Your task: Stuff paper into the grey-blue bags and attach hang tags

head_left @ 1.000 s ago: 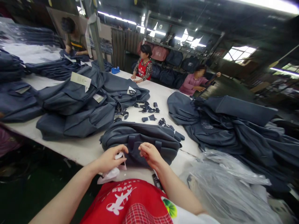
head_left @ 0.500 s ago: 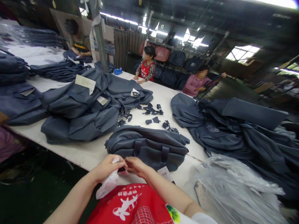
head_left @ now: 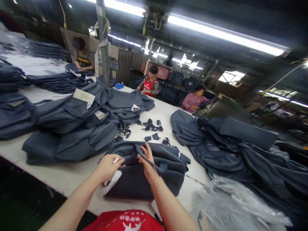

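A dark blue bag (head_left: 134,184) lies on the white table right before me, its front side toward me. My left hand (head_left: 108,167) is closed in a pinch at the bag's left end, with a crumpled white sheet (head_left: 112,183) hanging from it; whether that is thin plastic or paper I cannot tell. My right hand (head_left: 148,163) is at the bag's carry handle (head_left: 157,166), fingers and thumb about the strap. A white tag (head_left: 156,208) shows below the bag, partly behind my right forearm. Just behind the bag are rolled dark straps (head_left: 152,137).
Dark bags with paper tags (head_left: 72,128) are heaped on the left. More dark bags (head_left: 223,150) lie on the right, with clear plastic bags (head_left: 235,205) in front of them. A metal post (head_left: 103,54) rises behind the table. Several people work farther back.
My right hand has left my left hand and gone up to the bag's handle. My left hand, still with the white sheet, has moved to the bag's left end. The view has tilted up.
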A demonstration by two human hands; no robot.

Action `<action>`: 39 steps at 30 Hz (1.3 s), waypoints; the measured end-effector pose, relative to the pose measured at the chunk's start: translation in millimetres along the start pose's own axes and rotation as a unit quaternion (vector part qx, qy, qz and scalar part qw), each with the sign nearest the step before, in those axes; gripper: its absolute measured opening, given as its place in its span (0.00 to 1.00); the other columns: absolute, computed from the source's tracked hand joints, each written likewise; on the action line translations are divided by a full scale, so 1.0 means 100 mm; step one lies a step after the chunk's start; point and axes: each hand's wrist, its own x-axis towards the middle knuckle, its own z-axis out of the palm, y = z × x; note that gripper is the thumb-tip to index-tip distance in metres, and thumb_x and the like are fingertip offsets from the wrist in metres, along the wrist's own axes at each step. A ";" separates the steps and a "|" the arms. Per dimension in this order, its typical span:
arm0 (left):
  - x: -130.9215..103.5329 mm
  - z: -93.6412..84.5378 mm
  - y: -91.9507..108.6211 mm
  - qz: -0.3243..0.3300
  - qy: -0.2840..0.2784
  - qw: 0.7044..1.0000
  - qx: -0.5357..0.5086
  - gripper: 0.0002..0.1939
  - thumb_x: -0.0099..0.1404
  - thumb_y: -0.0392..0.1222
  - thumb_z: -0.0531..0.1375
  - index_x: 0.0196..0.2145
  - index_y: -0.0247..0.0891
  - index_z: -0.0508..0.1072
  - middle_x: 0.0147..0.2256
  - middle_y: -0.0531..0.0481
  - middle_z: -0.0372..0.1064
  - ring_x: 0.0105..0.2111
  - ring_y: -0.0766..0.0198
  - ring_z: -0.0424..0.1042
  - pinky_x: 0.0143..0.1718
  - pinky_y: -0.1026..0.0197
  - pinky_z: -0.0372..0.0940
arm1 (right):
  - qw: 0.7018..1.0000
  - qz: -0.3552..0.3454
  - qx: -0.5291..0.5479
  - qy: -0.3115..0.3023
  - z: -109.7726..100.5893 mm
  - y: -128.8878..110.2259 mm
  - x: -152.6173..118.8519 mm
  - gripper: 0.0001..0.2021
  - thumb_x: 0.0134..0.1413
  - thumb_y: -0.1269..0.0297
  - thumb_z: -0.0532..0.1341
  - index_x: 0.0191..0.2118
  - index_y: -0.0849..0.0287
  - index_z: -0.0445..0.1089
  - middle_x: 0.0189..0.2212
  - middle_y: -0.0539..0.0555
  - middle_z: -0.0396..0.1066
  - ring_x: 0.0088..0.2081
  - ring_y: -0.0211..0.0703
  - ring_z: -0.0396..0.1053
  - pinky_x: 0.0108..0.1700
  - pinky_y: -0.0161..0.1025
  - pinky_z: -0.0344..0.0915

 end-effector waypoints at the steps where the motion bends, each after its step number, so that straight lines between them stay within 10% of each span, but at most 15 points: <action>1: 0.03 0.00 0.00 0.005 0.006 1.000 0.023 0.14 0.58 0.49 0.56 0.24 0.39 0.76 0.26 0.50 0.76 0.30 0.58 0.75 0.31 0.64 0.61 | 1.000 0.007 -0.008 -0.021 0.01 -0.10 0.10 0.18 0.49 0.57 0.62 0.46 0.56 0.70 0.37 0.54 0.72 0.31 0.39 0.67 0.33 0.36 0.64; 6: 0.22 0.10 0.04 0.024 0.076 0.981 0.175 0.13 0.62 0.45 0.53 0.30 0.42 0.77 0.34 0.48 0.78 0.36 0.58 0.74 0.36 0.63 0.61 | 0.985 -0.035 -0.131 -0.108 -0.09 -0.36 0.24 0.16 0.59 0.57 0.53 0.29 0.60 0.72 0.25 0.53 0.70 0.29 0.40 0.67 0.34 0.38 0.65; 8: 0.31 0.19 0.08 0.030 0.085 0.973 0.211 0.13 0.62 0.43 0.53 0.35 0.42 0.78 0.39 0.46 0.77 0.40 0.57 0.74 0.40 0.62 0.61 | 0.971 -0.069 -0.189 -0.129 -0.14 -0.37 0.22 0.11 0.54 0.62 0.58 0.41 0.58 0.72 0.37 0.55 0.71 0.30 0.38 0.66 0.35 0.39 0.66; 12: 0.46 0.37 0.14 0.021 0.064 0.970 0.235 0.14 0.60 0.37 0.52 0.37 0.40 0.77 0.39 0.43 0.77 0.40 0.56 0.73 0.42 0.61 0.61 | 0.945 -0.116 -0.218 -0.216 -0.13 -0.46 0.23 0.34 0.43 0.66 0.67 0.59 0.48 0.61 0.62 0.58 0.51 0.34 0.35 0.66 0.41 0.40 0.68; 15: 0.53 0.38 0.14 0.031 0.061 0.970 0.232 0.13 0.61 0.38 0.52 0.34 0.40 0.77 0.36 0.42 0.76 0.38 0.55 0.73 0.39 0.60 0.60 | 0.942 -0.113 -0.177 -0.262 -0.04 -0.62 0.26 0.11 0.56 0.59 0.59 0.43 0.54 0.74 0.50 0.55 0.67 0.44 0.42 0.68 0.45 0.41 0.67; 19: 0.56 0.32 0.09 0.046 0.076 0.978 0.187 0.11 0.60 0.42 0.55 0.33 0.40 0.77 0.37 0.41 0.76 0.38 0.52 0.72 0.39 0.58 0.60 | 0.947 -0.064 -0.139 -0.283 -0.03 -0.82 0.20 0.16 0.61 0.55 0.53 0.37 0.57 0.75 0.36 0.54 0.74 0.39 0.43 0.70 0.37 0.37 0.67; 26: 0.27 0.45 0.16 0.145 -0.081 0.977 0.131 0.18 0.51 0.30 0.54 0.37 0.41 0.76 0.38 0.45 0.76 0.41 0.54 0.72 0.44 0.59 0.61 | 0.959 -0.005 -0.098 -0.266 -0.10 -0.87 0.19 0.18 0.60 0.50 0.54 0.37 0.58 0.75 0.33 0.52 0.74 0.30 0.37 0.67 0.27 0.31 0.63; 31: 0.09 0.49 0.20 0.163 -0.146 0.970 0.104 0.18 0.52 0.40 0.60 0.43 0.40 0.75 0.44 0.43 0.74 0.46 0.49 0.70 0.50 0.56 0.60 | 0.956 0.051 -0.083 -0.277 -0.09 -0.78 0.30 0.22 0.62 0.48 0.49 0.41 0.60 0.71 0.30 0.52 0.75 0.28 0.36 0.68 0.27 0.31 0.61; 39: 0.11 0.42 0.06 0.055 -0.118 0.990 -0.060 0.18 0.58 0.53 0.57 0.38 0.39 0.77 0.40 0.46 0.77 0.43 0.50 0.71 0.47 0.56 0.63 | 0.877 -0.159 -0.318 -0.322 -0.29 -0.61 0.05 0.21 0.44 0.72 0.63 0.47 0.57 0.71 0.38 0.53 0.71 0.28 0.36 0.65 0.33 0.34 0.62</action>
